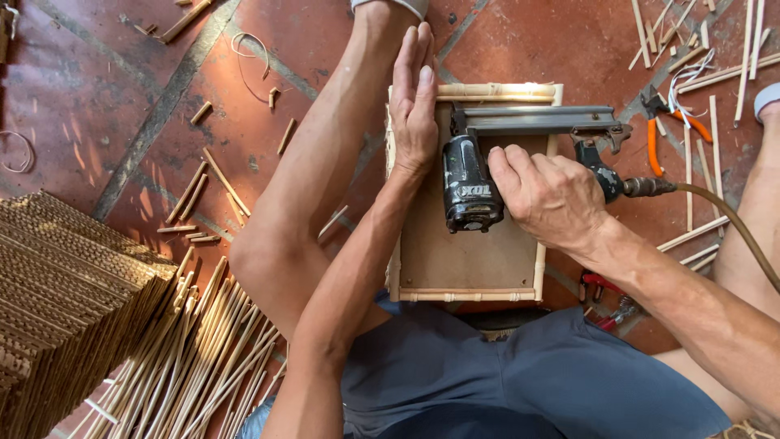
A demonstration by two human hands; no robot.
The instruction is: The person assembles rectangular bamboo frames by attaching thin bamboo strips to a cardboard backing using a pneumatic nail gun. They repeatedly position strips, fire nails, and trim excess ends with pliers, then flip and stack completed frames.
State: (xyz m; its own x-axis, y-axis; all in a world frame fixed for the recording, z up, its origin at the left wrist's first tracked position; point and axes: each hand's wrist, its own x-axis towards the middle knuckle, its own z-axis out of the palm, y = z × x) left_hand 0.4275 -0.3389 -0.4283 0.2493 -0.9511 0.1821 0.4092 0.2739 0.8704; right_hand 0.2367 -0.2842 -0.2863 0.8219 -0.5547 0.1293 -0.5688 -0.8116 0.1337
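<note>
Here my right hand (548, 195) is wrapped around the grip of a black air nail gun (471, 183), fingers curled tight on its handle. The gun lies across the upper half of a flat wooden panel (467, 252), its long grey magazine (540, 122) running just inside the panel's far edge. A brown hose (723, 215) leaves the back of the gun and trails off to the right of the panel.

My left hand (413, 106) lies flat and open, fingers straight and pressed together, along the panel's left edge, holding nothing but bearing on the bamboo trim there. The panel is framed on all four sides with pale bamboo strips (463, 294), and it rests over my lap and knee, above the tiled floor (106, 97).

Right of the panel, beyond the gun, orange-handled pliers (654, 134) lie on the floor among loose bamboo sticks. Just below the panel's right corner a red-handled tool (601, 284) peeks out from under my forearm. Left of the panel, well apart, a bundle of long thin bamboo slats (207, 358) lies on the floor, and beside that stands a stack of woven mats (65, 301). Short bamboo offcuts (215, 175) are scattered across the tiles between that stack and the panel.
</note>
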